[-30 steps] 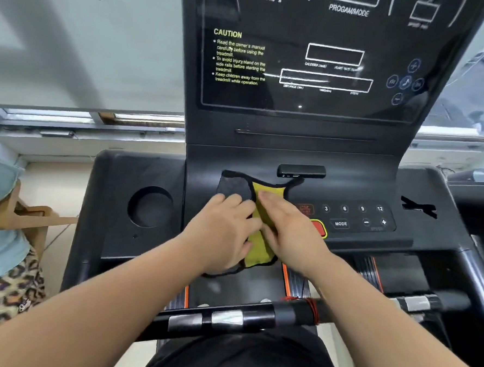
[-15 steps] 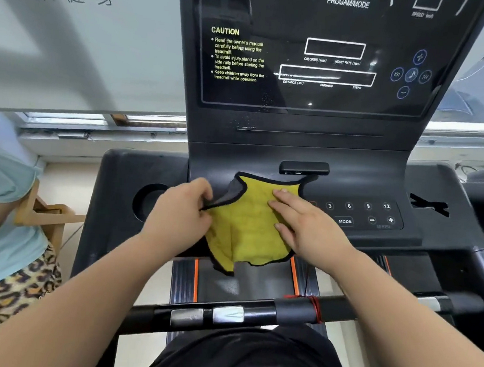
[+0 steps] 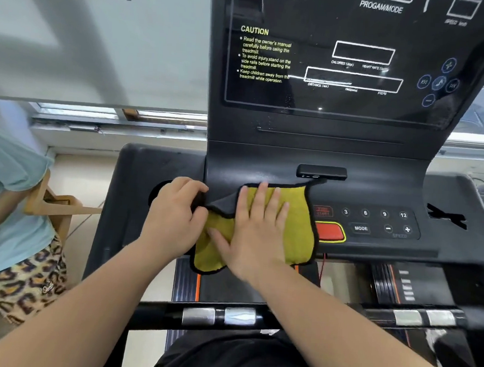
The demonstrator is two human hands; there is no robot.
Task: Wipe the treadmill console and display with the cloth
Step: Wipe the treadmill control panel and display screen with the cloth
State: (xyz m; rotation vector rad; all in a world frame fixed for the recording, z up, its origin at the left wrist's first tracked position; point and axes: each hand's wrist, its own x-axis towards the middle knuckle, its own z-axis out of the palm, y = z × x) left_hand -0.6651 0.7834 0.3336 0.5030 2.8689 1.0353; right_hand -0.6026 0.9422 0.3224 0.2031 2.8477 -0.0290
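A yellow cloth (image 3: 298, 232) with a black edge and grey back lies spread on the black treadmill console (image 3: 376, 191), left of the button panel (image 3: 374, 222). My right hand (image 3: 256, 235) presses flat on the cloth, fingers apart. My left hand (image 3: 176, 219) pinches the cloth's folded-over grey corner at its left side. The dark display (image 3: 341, 61) with white outlines and a yellow CAUTION text rises behind the console.
A red oval button (image 3: 330, 232) shows just right of the cloth. A small black device (image 3: 321, 171) sits above it. A cup holder (image 3: 156, 192) lies left, a handlebar (image 3: 227, 315) crosses below. Another person (image 3: 12, 212) stands at the left.
The cloth went from folded to spread open. My right hand slid to the middle of the cloth and now lies flat; my left hand still holds the left corner.
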